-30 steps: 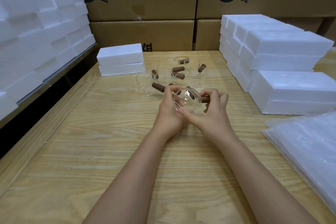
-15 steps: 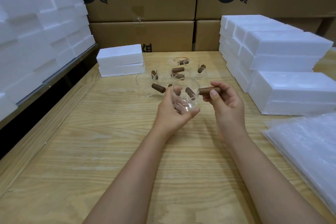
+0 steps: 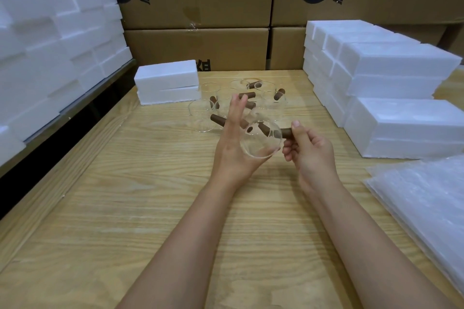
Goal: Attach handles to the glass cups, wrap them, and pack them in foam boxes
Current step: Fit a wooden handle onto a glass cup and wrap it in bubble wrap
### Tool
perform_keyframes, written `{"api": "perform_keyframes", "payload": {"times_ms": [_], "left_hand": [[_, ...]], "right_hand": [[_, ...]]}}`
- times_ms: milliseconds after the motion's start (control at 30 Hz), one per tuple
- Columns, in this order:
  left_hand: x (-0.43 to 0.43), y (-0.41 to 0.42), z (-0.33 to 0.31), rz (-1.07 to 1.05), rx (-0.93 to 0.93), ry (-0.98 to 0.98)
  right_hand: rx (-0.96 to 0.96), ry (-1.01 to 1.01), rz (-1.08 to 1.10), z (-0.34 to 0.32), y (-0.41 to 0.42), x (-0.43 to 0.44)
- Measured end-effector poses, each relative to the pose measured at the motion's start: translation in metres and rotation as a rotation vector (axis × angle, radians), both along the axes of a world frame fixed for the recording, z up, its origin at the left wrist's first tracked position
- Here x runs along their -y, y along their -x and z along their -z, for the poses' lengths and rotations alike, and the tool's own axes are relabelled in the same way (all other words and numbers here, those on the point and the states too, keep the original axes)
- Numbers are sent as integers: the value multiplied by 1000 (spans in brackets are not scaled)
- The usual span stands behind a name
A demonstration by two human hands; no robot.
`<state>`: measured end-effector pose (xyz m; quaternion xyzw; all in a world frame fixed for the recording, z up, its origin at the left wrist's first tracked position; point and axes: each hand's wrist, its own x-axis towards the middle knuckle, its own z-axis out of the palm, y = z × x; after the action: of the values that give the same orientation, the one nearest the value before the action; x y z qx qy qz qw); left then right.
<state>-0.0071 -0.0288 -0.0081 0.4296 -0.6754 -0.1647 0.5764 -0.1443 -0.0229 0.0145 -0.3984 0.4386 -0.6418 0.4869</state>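
Two hands here: left hand (image 3: 233, 148) cradles the clear round glass cup (image 3: 261, 144), fingers straight, right hand (image 3: 311, 152) pinches its brown wooden cylinder handle (image 3: 286, 132). Handle's long axis sticks out sideways toward the right hand.

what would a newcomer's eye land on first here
Centre, above the pale wooden table, the clear round glass cup sits between both hands: the right hand grips its brown wooden handle, the left hand backs it with straight fingers. Behind them stands a cluster of handled glass cups; white foam boxes are stacked at right.
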Motion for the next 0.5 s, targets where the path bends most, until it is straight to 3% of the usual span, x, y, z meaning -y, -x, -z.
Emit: {"api": "perform_keyframes", "payload": {"times_ms": [267, 500], "left_hand": [[1, -2, -1, -23, -37, -46], [-2, 2, -2, -62, -20, -41]], "right_hand": [[-184, -17, 82, 2, -4, -1], [-368, 204, 107, -2, -20, -17]]}}
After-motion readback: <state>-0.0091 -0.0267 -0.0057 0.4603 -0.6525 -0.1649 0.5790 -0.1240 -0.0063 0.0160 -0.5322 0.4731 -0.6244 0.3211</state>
